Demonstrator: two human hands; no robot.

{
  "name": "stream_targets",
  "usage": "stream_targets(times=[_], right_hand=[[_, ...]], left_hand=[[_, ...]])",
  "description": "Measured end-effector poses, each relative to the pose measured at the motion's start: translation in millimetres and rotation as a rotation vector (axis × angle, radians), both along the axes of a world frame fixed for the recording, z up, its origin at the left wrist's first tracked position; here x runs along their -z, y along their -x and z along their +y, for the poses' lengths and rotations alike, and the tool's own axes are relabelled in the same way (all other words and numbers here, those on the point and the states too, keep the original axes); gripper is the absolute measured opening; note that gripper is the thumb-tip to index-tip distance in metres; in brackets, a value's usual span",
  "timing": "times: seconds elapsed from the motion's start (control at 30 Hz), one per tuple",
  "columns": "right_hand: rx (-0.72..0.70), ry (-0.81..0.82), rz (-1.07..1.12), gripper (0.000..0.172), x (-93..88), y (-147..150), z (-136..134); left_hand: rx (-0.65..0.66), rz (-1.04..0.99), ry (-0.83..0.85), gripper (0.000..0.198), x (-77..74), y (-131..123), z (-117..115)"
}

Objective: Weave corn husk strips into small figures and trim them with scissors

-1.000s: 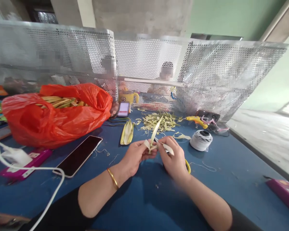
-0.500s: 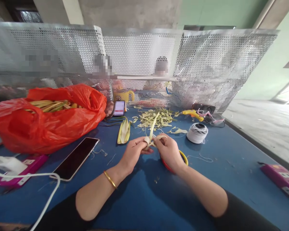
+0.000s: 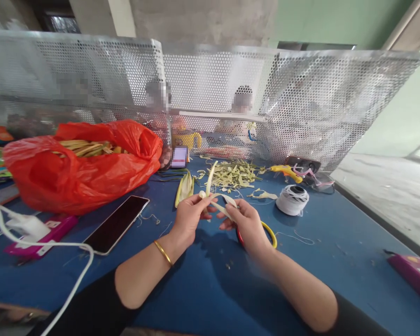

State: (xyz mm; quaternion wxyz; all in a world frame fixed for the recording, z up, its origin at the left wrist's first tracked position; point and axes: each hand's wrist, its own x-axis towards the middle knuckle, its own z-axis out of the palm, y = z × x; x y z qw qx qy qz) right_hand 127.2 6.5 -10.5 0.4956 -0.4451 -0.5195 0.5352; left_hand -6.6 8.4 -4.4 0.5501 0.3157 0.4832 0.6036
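My left hand [image 3: 187, 217] pinches a pale husk strip [image 3: 211, 179], which sticks up above the thumb and has a small curled knot at its base. My right hand [image 3: 249, 226] is closed on the loose end of the strip, which forms a loop [image 3: 227, 200] between the two hands. Under my right hand lies a red and yellow looped handle [image 3: 273, 237], partly covered. Just beyond my left hand rests a larger yellow-green husk [image 3: 185, 188]. A pile of cut husk pieces [image 3: 233, 174] lies past my fingertips.
At left stand a red plastic bag [image 3: 80, 182] of husk strips, a phone [image 3: 117, 225] and a purple power strip [image 3: 42, 238] with a white cable. A white string spool [image 3: 291, 200], yellow glue gun [image 3: 286, 172] and glasses [image 3: 313, 178] sit right. A perforated metal screen [image 3: 210, 77] rises behind; people sit beyond.
My hands have drawn slightly apart, and the strip's loose end now stretches in a loop between them. The upright part leans less. The whole view has shifted a little.
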Motion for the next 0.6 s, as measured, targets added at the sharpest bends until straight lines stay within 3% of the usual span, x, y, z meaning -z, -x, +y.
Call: stream_targets(times=[0.13,0.3,0.37,0.47,0.53,0.6], right_hand=[[-0.141,-0.184,-0.064,0.025,1.1,1.4,-6.2],[-0.29,-0.533,-0.371,0.026,1.2,-3.5,-6.7],[-0.249,-0.767,-0.538,0.027,-0.6,-7.8,-5.6],[-0.071,-1.062,-0.755,0.028,-5.4,-14.4,-4.5],[0.053,-1.149,-0.837,0.027,-9.3,-17.6,-3.3],[0.108,-1.135,-0.865,0.023,-12.9,-19.8,-1.0]], left_hand=[[-0.029,-0.013,0.008,0.02,0.7,3.1,2.2],[-0.003,0.015,0.013,0.022,1.3,0.1,1.2],[0.015,0.025,0.009,0.024,1.4,-1.2,0.6],[0.074,0.063,-0.006,0.025,1.6,-3.2,-1.2],[0.134,0.094,-0.018,0.023,1.6,-4.4,-3.0],[0.194,0.118,-0.024,0.02,1.5,-5.3,-4.8]])
